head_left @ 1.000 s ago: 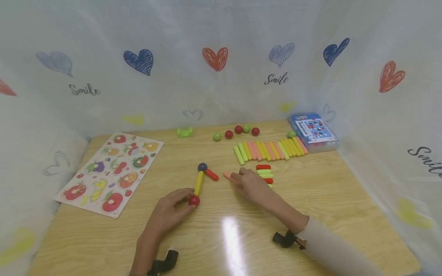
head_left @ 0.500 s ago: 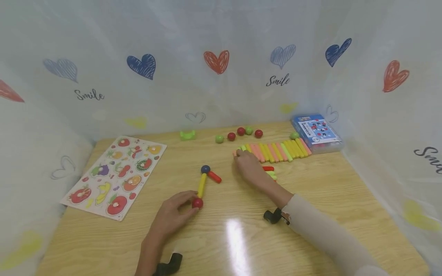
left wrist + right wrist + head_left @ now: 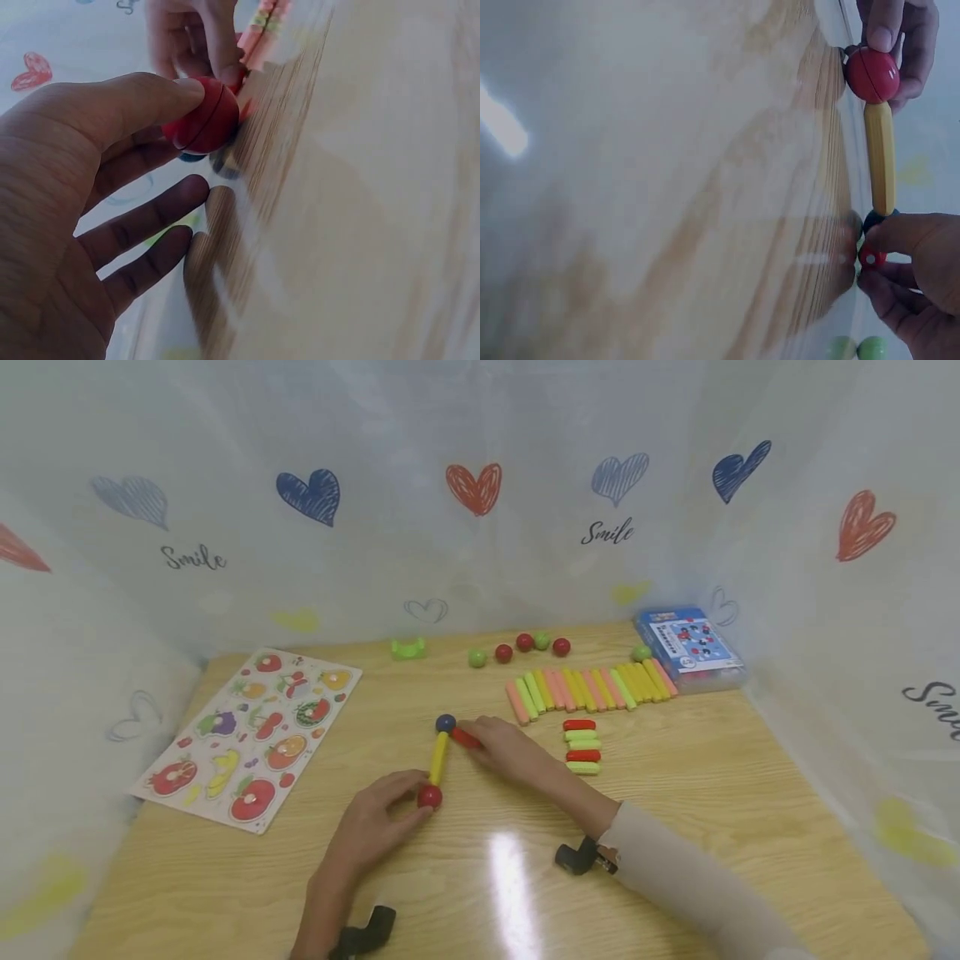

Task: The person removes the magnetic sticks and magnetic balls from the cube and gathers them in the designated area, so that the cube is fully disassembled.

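A red ball [image 3: 430,797] is pinched between the thumb and index finger of my left hand [image 3: 375,822]; its other fingers spread apart in the left wrist view. From that ball a yellow stick [image 3: 438,758] runs away to a blue ball [image 3: 446,723]. A short red stick [image 3: 466,737] meets the blue ball on its right side. My right hand [image 3: 510,749] holds this red stick between thumb and fingers, and in the right wrist view the stick's round end [image 3: 871,257] shows between them. The blue ball [image 3: 877,218] is partly hidden there by the thumb.
Right of centre lies a row of pink, green and yellow sticks [image 3: 592,689]. Below it are several short red and green sticks [image 3: 582,746]. Loose balls [image 3: 524,642], a green curved piece [image 3: 408,648] and a blue box [image 3: 690,647] stand behind. A fruit puzzle board [image 3: 247,735] is left.
My right hand carried a pink stick to the left end of the row and let it go. It then came back left and took hold of the red stick. My left hand stayed at the red ball.
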`<state>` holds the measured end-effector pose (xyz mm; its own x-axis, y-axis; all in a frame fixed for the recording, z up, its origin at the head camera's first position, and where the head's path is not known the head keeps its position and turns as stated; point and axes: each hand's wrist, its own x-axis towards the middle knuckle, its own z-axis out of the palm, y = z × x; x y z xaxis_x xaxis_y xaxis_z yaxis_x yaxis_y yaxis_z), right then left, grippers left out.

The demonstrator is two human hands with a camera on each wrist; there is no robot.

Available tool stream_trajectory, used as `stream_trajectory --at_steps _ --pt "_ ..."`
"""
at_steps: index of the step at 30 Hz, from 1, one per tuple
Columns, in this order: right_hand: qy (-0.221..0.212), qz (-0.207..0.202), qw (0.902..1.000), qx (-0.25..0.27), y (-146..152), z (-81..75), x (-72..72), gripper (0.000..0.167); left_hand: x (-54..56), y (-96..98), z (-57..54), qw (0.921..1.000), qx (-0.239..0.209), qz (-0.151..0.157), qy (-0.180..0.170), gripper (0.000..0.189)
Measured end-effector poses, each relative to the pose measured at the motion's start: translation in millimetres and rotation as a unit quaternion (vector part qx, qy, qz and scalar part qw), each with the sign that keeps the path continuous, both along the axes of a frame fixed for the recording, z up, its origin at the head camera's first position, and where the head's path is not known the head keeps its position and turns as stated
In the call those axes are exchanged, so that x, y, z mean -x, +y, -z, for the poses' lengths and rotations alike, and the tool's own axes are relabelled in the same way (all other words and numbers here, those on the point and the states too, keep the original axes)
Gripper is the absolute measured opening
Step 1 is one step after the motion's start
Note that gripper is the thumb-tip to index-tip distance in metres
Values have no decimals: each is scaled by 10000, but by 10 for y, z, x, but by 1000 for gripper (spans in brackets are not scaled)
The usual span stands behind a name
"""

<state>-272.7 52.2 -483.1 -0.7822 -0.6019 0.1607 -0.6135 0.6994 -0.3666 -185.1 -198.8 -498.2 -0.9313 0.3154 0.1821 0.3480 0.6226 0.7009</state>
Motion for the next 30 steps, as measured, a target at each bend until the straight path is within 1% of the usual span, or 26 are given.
stream_trajectory --at_steps 3,5,7,10,13,17,20,23,26,30 --pt "369 -166 9992 -51 -13 14 3 31 -9 19 20 9999 14 -101 -54 43" --pt "530 -261 9981 -167 7 -1 -13 28 -15 31 21 9998 14 -161 -91 43" --pt "621 -318 9972 -285 57 -26 -63 24 -20 40 18 9998 18 -181 -121 43" --pt "638 -403 9965 -357 193 -70 -206 21 -14 48 8 9998 47 -131 -108 41" --pt "779 -495 9955 -234 384 -88 -378 20 -4 46 -6 9999 92 -105 -13 40" --pt "1343 -560 9893 -64 684 -41 -579 17 0 33 -23 9999 128 -70 87 40" --pt "1701 -606 9836 33 897 1 -680 16 -3 24 -42 9998 164 -83 79 40" --pt "1793 -570 9821 98 1075 25 -737 19 -4 16 -61 9997 178 -136 33 40" --pt "1727 -408 9841 88 1227 40 -777 26 0 18 -64 9997 175 -161 -11 41" --pt "1722 -193 9849 16 1384 44 -827 27 6 43 -41 9997 159 -145 -61 41"
